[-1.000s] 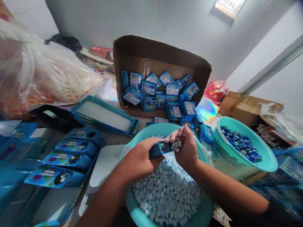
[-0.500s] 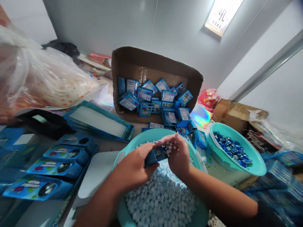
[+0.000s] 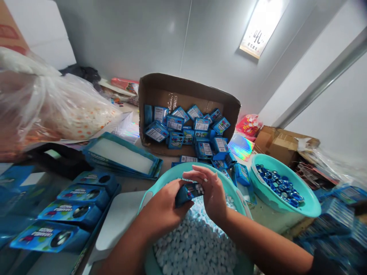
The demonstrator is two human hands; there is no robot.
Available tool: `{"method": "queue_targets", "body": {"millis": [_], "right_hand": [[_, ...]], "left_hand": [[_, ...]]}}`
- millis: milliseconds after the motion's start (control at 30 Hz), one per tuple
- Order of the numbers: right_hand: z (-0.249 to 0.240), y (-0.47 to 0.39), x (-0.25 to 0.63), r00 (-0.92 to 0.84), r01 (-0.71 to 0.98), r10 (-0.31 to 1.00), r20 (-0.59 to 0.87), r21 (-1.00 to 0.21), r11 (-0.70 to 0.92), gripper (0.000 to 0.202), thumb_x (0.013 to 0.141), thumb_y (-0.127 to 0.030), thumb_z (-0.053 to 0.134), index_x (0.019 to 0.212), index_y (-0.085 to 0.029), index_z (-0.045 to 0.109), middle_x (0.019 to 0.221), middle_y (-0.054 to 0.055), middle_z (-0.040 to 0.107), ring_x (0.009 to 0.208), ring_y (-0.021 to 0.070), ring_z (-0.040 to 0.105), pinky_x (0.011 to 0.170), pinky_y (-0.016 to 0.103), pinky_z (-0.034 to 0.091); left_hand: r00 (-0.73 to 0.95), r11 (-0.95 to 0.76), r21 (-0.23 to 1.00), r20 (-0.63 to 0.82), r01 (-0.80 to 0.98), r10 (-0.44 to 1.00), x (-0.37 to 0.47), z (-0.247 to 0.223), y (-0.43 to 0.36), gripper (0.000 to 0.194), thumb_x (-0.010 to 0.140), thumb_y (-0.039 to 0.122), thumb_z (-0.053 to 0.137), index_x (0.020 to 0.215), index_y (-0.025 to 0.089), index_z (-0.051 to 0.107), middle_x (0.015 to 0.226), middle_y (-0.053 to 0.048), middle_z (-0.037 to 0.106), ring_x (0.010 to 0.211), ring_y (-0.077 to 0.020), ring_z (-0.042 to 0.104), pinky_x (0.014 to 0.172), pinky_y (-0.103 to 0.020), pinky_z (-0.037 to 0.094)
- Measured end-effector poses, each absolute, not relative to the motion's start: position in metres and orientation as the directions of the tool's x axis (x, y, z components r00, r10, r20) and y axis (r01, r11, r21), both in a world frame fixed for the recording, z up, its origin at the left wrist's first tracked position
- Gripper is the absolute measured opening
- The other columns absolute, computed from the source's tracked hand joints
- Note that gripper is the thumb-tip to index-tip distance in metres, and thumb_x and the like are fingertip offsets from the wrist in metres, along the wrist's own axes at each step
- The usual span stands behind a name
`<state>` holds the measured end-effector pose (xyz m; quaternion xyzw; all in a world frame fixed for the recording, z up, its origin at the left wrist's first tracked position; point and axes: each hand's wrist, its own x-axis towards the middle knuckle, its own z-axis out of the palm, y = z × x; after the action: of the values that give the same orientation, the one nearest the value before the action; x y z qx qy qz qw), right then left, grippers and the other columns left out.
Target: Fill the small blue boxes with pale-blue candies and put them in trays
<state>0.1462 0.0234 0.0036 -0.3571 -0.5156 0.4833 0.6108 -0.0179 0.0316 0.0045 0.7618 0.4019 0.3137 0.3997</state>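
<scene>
My left hand (image 3: 163, 204) is wrapped round a small blue candy box (image 3: 185, 194), tilted with its end toward the right. At that end some white candies show in the opening. Against it rests my right hand (image 3: 214, 196), cupped, its fingers stretched out over the top of the box; the palm side is partly hidden. Both hands are above a turquoise tub (image 3: 169, 175) heaped with white candies (image 3: 197, 248).
Behind the tub, a cardboard carton (image 3: 189, 86) lies on its side with several blue boxes spilling out. Blue boxes with round windows (image 3: 69, 210) stand in a tray at left, beside a white board (image 3: 123, 214). A second turquoise tub (image 3: 311, 200) holds blue shiny pieces.
The white candies in my right hand have gone mostly into the box or out of sight. My right fingers have straightened over its opening. The camera view has tilted up slightly.
</scene>
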Motion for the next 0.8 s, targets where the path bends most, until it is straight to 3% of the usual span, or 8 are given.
{"method": "queue_targets", "body": {"millis": [100, 233, 333, 467, 600, 700, 800], "right_hand": [[0.003, 0.024, 0.144, 0.032, -0.231, 0.952, 0.306, -0.924, 0.305, 0.044, 0.098, -0.056, 0.045, 0.111, -0.026, 0.075, 0.102, 0.008, 0.078, 0.108, 0.0273, 0.068, 0.103, 0.046, 0.045], [0.001, 0.023, 0.145, -0.006, -0.108, 0.947, 0.322, -0.941, 0.320, 0.052, 0.098, -0.058, 0.041, 0.096, -0.024, 0.080, 0.127, 0.008, 0.069, 0.126, 0.0295, 0.057, 0.112, 0.046, 0.036], [0.000, 0.023, 0.145, -0.009, -0.108, 0.961, 0.276, -0.956, 0.273, 0.062, 0.099, -0.065, 0.032, 0.101, -0.026, 0.080, 0.138, 0.006, 0.062, 0.131, 0.0294, 0.053, 0.114, 0.048, 0.033], [0.003, 0.025, 0.142, 0.034, -0.131, 0.979, 0.201, -0.970, 0.204, 0.064, 0.097, -0.068, 0.032, 0.109, -0.025, 0.077, 0.135, 0.007, 0.065, 0.133, 0.0275, 0.050, 0.116, 0.048, 0.031], [0.008, 0.030, 0.140, -0.008, -0.146, 0.993, 0.118, -0.982, 0.116, 0.033, 0.086, -0.043, 0.067, 0.114, -0.026, 0.073, 0.113, 0.006, 0.075, 0.110, 0.0249, 0.065, 0.101, 0.043, 0.046], [0.012, 0.033, 0.141, -0.049, -0.166, 0.993, 0.103, -0.982, 0.093, 0.029, 0.078, -0.025, 0.069, 0.107, -0.024, 0.072, 0.104, 0.004, 0.076, 0.100, 0.0223, 0.068, 0.095, 0.039, 0.050], [0.016, 0.034, 0.144, -0.079, -0.203, 0.996, 0.049, -0.979, 0.032, 0.031, 0.076, -0.021, 0.067, 0.106, -0.022, 0.072, 0.104, 0.005, 0.077, 0.102, 0.0222, 0.068, 0.095, 0.039, 0.050]], "left_hand": [[0.447, -0.336, 0.862, 0.148, 0.378, 0.882, -0.017, 0.006, 0.032, 0.029, 0.084, 0.028, 0.062, 0.113, 0.022, 0.063, 0.111, -0.005, 0.068, 0.102, -0.0232, 0.065, 0.089, -0.038, 0.051], [0.452, -0.380, 0.845, 0.190, 0.376, 0.871, -0.018, 0.007, 0.033, 0.029, 0.082, 0.025, 0.062, 0.111, 0.023, 0.062, 0.110, -0.004, 0.067, 0.102, -0.0223, 0.064, 0.088, -0.036, 0.051], [0.454, -0.409, 0.828, 0.217, 0.384, 0.864, -0.018, 0.007, 0.032, 0.027, 0.080, 0.022, 0.061, 0.107, 0.022, 0.061, 0.107, -0.004, 0.067, 0.099, -0.0220, 0.064, 0.086, -0.035, 0.051], [0.427, -0.418, 0.827, 0.245, 0.376, 0.870, -0.019, 0.005, 0.031, 0.037, 0.076, 0.018, 0.062, 0.112, 0.023, 0.060, 0.111, -0.004, 0.067, 0.103, -0.0227, 0.063, 0.092, -0.037, 0.050], [0.395, -0.427, 0.829, 0.279, 0.360, 0.875, -0.019, 0.004, 0.032, 0.032, 0.077, 0.021, 0.061, 0.109, 0.023, 0.061, 0.111, -0.004, 0.067, 0.104, -0.0222, 0.064, 0.091, -0.035, 0.050], [0.340, -0.405, 0.826, 0.279, 0.392, 0.898, -0.019, 0.004, 0.032, 0.032, 0.075, 0.022, 0.061, 0.107, 0.023, 0.062, 0.110, -0.004, 0.068, 0.104, -0.0236, 0.064, 0.091, -0.036, 0.051], [0.284, -0.351, 0.842, 0.248, 0.410, 0.926, -0.020, 0.006, 0.032, 0.037, 0.071, 0.021, 0.061, 0.108, 0.022, 0.062, 0.110, -0.005, 0.069, 0.104, -0.0247, 0.065, 0.093, -0.038, 0.051]]}}
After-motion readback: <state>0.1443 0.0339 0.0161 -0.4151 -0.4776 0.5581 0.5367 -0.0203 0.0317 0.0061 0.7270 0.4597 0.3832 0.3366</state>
